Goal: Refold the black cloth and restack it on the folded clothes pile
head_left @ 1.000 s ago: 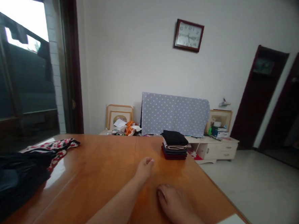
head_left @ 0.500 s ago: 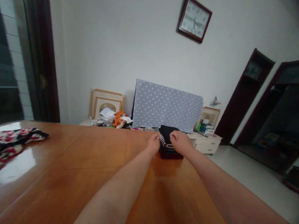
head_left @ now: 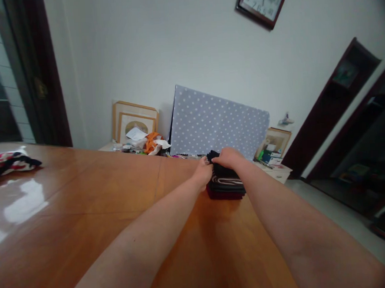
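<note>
A stack of folded dark clothes (head_left: 226, 192) lies on the wooden table (head_left: 117, 187), with a pale striped edge showing in its upper layers. At the stack's upper left side, my left hand (head_left: 204, 171) is closed on the dark cloth on top. My right hand (head_left: 229, 158) reaches over the stack from the right, its fingers pinching the same black cloth close to the left hand. The far part of the stack is hidden behind my hands.
A floral garment (head_left: 11, 163) lies at the table's far left. Beyond the table stand a polka-dot cloth-covered panel (head_left: 217, 118), framed pictures (head_left: 135, 121), an orange bag among clutter (head_left: 151, 142) and a white cabinet (head_left: 281, 173).
Both hands have come closer together at the top of the stack, and the black cloth there is now bunched between them. The view has tilted and shifted slightly.
</note>
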Available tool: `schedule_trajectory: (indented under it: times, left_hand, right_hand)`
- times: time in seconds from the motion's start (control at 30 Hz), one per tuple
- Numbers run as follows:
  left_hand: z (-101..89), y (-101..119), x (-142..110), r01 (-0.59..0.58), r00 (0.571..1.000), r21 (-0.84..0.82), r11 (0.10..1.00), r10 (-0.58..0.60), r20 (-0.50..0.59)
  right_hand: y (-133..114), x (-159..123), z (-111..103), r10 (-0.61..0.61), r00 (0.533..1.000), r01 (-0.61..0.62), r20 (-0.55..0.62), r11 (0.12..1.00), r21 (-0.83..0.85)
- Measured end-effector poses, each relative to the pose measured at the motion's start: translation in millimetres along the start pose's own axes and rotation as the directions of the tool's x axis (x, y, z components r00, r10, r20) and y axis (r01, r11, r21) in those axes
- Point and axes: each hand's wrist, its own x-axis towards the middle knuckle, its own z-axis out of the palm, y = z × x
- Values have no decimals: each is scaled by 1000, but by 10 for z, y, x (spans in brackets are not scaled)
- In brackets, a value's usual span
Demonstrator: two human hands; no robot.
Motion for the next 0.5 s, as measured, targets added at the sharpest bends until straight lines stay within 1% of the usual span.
schedule_trajectory:
  times: [0.07, 0.17, 0.27, 0.4, 0.5]
  left_hand:
    - [5, -22, 4, -14, 1000, -27, 1000, 14, 21]
    - [10, -48, 3, -37, 999, -20, 999, 38, 32]
    - [10, -58, -13, -27, 999, -16, 1000, 27, 26]
    - [-9, -37, -39, 29, 998, 15, 999, -28, -51]
    - [-40, -5, -41, 31, 994, 44, 999, -26, -111]
  right_hand:
    - [14, 26, -11, -12, 1000, 12, -2, 1000, -8]
    - [12, 40, -27, -15, 1000, 15, -4, 1000, -25]
    - [8, 25, -14, -8, 999, 7, -35, 999, -34]
    - [78, 16, 44, 21, 996, -21, -86, 1000, 11]
    - [165, 44, 71, 39, 998, -34, -51, 995, 93]
